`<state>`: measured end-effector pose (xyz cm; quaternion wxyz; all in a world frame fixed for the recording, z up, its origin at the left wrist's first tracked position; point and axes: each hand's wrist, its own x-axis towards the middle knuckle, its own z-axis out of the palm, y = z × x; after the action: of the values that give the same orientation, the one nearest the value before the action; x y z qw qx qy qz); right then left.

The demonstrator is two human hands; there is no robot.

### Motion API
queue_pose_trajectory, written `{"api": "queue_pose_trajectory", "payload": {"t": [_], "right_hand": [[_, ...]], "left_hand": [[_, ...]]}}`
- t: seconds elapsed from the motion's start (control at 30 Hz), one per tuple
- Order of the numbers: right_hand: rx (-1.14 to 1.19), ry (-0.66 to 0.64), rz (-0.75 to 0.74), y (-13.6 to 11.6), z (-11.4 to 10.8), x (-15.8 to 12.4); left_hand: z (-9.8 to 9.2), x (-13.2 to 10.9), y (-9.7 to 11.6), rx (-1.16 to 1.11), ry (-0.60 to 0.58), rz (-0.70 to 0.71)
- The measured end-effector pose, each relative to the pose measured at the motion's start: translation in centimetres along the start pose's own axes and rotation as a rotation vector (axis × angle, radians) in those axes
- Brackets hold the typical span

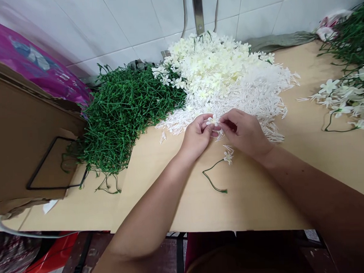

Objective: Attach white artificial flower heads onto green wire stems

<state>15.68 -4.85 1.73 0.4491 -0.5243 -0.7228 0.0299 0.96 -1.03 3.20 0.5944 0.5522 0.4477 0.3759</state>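
Note:
A small white flower [213, 120] is held between the fingertips of my left hand [200, 133]. My right hand [245, 131] pinches at the flower's right side; what its fingertips grip is too small to tell. Behind both hands lies a heap of white stamen-like pieces [246, 93], with a pile of cream-white flowers [211, 60] on and behind it. Green plastic stems [117, 111] form a large tangle to the left. Below my hands, one green stem [208, 177] with a white flower [228, 157] at its upper end rests on the cardboard-covered table [185, 208].
At the left stands a cardboard box [22, 143] with a black wire frame [40, 171] against it and a purple bag [40, 58] behind. More white flowers [343, 101] and green stems [349, 36] lie at the right. A tiled wall [128, 18] closes the back.

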Motion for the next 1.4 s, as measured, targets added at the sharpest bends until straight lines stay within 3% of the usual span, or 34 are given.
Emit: {"api": "queue_pose_trajectory", "payload": {"t": [0.27,0.53,0.67,0.9,1.13,1.4], "right_hand": [[-0.108,0.024,0.073,-0.2,0.5,0.0],[-0.304,-0.037,0.004,-0.9,0.5,0.2],[-0.233,-0.063,-0.02,-0.6,0.8,0.1],[-0.041,0.042,-0.057,0.1,1.0,-0.2],[-0.084,0.13,-0.097,-0.1,1.0,0.0],[-0.123,0.11,-0.024,-0.3,1.1,0.1]], "left_hand": [[-1.2,0.0,-1.8,0.407,-0.041,0.265],[-1.0,-0.9,-0.3,0.842,-0.012,0.37],[-1.2,-1.1,0.2,1.007,-0.005,0.406],[-1.6,-0.8,-0.1,1.002,-0.013,0.447],[-1.4,-1.1,0.1,0.98,-0.007,0.458],[-1.4,-1.2,0.1,1.017,-0.041,0.477]]}}
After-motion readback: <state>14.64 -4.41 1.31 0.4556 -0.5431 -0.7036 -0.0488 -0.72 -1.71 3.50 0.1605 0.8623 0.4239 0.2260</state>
